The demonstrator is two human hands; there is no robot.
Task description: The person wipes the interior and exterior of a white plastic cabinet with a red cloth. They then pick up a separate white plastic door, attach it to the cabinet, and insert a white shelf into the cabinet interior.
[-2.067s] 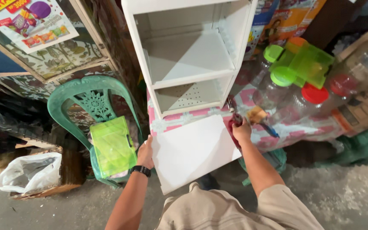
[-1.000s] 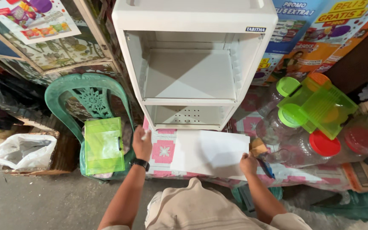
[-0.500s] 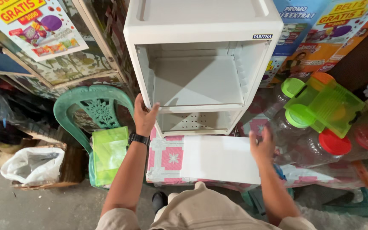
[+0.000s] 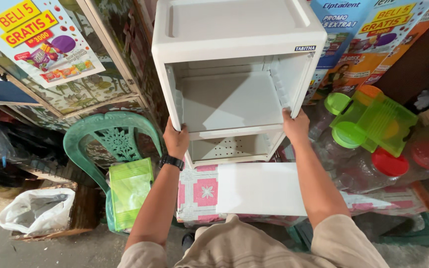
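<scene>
1. White plastic cabinet (image 4: 234, 74) stands upright on the patterned table (image 4: 197, 191), gripped at both front side walls.
2. Left hand (image 4: 176, 140) and right hand (image 4: 296, 127): fingers clenched on the frame edges.
3. Compartments are empty; loose white panel (image 4: 259, 188) lies flat below, not fitted.

Cabinet's (image 4: 234, 74) lower shelf mostly hidden
</scene>
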